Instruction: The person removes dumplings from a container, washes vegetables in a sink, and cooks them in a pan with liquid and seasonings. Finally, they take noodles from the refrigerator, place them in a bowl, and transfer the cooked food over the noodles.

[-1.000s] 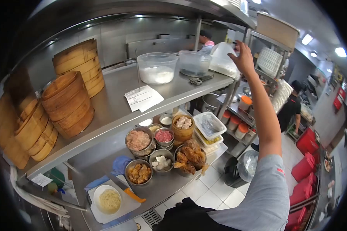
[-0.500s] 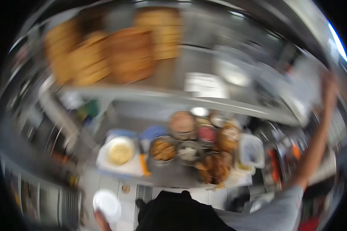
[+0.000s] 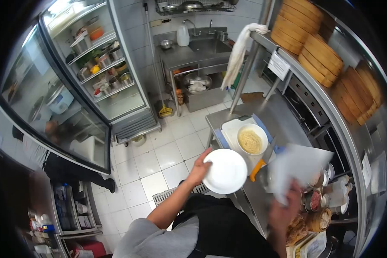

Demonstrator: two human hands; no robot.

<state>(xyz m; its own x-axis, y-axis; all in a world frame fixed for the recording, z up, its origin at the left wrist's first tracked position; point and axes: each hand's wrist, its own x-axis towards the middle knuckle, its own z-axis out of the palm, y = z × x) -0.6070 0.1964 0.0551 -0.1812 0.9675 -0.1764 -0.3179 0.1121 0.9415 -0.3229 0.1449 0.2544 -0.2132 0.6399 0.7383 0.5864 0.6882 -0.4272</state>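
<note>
My left hand grips a round white plate by its edge, thumb on top, above the floor beside the steel counter. My right hand, smeared by motion, holds a thin whitish sheet over the counter, paper or plastic by its look. Just beyond the plate stands a white bowl of pale noodles on a white cutting board. An orange handle lies at the board's near corner. The sheet covers part of the containers behind it.
Food containers, including a pot of red filling, crowd the counter's right end. Bamboo steamers are stacked on the shelf above. At left a fridge's glass door stands open, with a person behind it. A sink is at the back.
The view has swung left toward the fridge. My right hand has come down from the upper shelf with the sheet. The plate has risen toward the counter in my left hand.
</note>
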